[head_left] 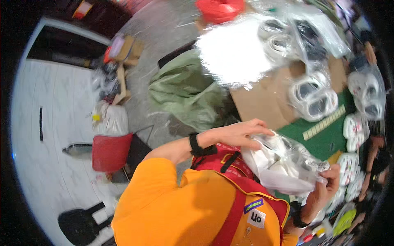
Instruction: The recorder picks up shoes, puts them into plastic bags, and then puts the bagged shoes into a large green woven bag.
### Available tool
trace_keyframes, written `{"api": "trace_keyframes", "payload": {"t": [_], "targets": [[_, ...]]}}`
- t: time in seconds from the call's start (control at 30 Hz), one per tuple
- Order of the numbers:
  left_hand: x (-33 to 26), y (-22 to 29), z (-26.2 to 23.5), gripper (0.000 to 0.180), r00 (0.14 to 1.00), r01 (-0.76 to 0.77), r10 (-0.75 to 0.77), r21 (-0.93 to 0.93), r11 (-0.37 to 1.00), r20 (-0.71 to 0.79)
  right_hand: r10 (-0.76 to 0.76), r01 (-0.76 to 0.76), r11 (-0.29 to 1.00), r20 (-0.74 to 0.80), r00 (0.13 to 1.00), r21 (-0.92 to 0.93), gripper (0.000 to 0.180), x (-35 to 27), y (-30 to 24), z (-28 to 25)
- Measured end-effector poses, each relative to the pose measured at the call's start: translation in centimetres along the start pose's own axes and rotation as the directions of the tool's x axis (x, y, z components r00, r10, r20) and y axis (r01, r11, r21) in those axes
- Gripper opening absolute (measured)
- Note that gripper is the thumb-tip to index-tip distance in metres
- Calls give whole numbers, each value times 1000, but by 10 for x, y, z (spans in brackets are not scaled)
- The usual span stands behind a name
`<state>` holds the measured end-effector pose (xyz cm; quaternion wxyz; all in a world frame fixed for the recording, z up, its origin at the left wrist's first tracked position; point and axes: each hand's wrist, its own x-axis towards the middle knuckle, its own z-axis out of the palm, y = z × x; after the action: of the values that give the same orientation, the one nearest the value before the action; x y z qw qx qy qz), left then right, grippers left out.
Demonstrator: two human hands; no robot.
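Observation:
A clear plastic bag point(283, 164) with white things inside, seemingly a pair of shoes, is stretched between my two hands in front of my red apron. My left hand point(248, 133) grips its upper left edge, thumb and fingers closing on the film. At the lower right corner, my right hand point(327, 180) pinches the plastic between thumb and fingers. Just beyond the bag lies a green mat point(322, 137) on the table. Another pair of white shoes point(314, 96) in clear wrapping rests on brown cardboard point(262, 100) farther away.
More bagged white shoes point(281, 43) lie at the back beside a bright glare. Several shoe pairs point(356, 131) line the right side, near other people's arms point(371, 160). A green sack point(186, 92) slumps left of the table. A red chair point(111, 152) stands farther left.

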<state>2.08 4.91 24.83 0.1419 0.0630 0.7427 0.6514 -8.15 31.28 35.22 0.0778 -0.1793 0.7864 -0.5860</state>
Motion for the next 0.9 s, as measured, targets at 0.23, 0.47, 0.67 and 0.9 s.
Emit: {"api": "trace_keyframes", "payload": {"t": [0.23,0.47,0.67,0.9], "targets": [[-159,25,-31,73,834,148,110,412,899,-540,69,-200,907,335,940,371,16,15,-45,134],[-284,20,-80,31,373,491,119,304,816,-920,-147,-145,886,564,812,440,17,12,-95,275],[-332,-31,-148,3,82,341,-106,-72,937,-991,215,-813,429,830,515,394,16,31,-60,397],[-302,-162,-186,12,339,432,-456,-294,853,-823,522,-954,297,829,198,41,71,-12,107,448]]}}
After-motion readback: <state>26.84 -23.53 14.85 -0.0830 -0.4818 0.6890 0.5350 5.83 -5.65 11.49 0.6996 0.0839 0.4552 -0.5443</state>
